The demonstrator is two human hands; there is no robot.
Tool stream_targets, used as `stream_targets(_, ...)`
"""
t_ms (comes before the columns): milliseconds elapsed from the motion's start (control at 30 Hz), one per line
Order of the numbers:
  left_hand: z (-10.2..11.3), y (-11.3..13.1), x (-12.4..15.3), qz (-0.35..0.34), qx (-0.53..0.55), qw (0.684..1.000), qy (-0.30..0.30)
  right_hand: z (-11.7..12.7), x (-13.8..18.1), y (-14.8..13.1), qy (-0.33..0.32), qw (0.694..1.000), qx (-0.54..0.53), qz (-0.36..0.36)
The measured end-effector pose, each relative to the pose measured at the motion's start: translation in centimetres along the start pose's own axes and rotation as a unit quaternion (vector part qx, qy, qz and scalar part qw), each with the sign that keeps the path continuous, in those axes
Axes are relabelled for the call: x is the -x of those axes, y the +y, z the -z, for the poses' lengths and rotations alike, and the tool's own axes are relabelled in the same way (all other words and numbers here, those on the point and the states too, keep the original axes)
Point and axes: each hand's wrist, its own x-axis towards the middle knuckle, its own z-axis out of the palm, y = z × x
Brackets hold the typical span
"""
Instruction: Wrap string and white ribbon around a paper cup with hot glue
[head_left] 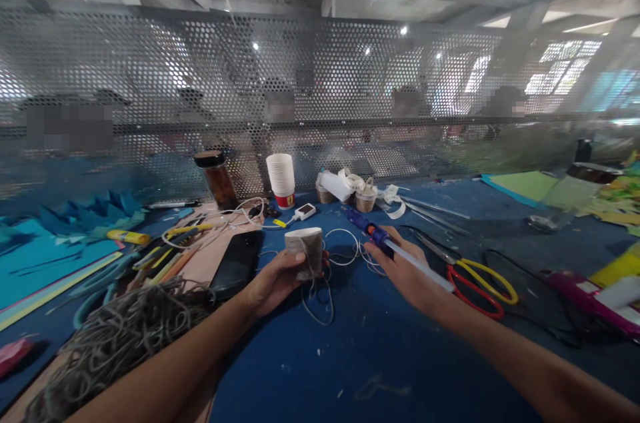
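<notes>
Near the middle of the table, my left hand [278, 275] is closed round a paper cup [311, 251] wrapped in grey cord, its white rim showing at the top. Loose loops of the cord [331, 306] hang below the cup. My right hand [404, 270] grips a blue glue gun [369, 226], its nozzle pointing away and to the left. A long translucent glue stick [423, 266] sticks out of its back end toward my wrist. Cup and glue gun are apart. A tangled heap of grey cord [135, 333] lies beside my left forearm.
A black phone [239, 263], stacked paper cups [281, 176] and a dark-lidded jar [217, 180] stand or lie behind and left. Scissors with red and yellow handles [483, 283] lie right of my right hand. Two cord-wrapped cups [367, 198] sit before the perforated screen [320, 76].
</notes>
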Motion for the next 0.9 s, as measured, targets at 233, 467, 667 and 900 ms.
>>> stream_targets(233, -0.1, -0.1, -0.1, -0.001, 0.01, 1.0, 0.011, -1.9, -0.6, 2.7, -0.056, 0.984, 0.165, 0.029)
stream_targets(467, -0.6, 0.0, 0.0, -0.003, 0.007, 1.0, 0.013, -3.2, -0.4, 3.3, -0.083, 0.962, 0.258, 0.041)
stream_targets(667, -0.9, 0.0, 0.0, -0.009, -0.011, 0.999, 0.029, -3.2, -0.4, 3.6, -0.082, 0.956, 0.274, 0.063)
stream_targets(900, -0.3, -0.7, -0.4, -0.013, -0.036, 0.998, 0.046, -1.5, -0.8, 0.4, -0.048, 0.985, 0.121, 0.11)
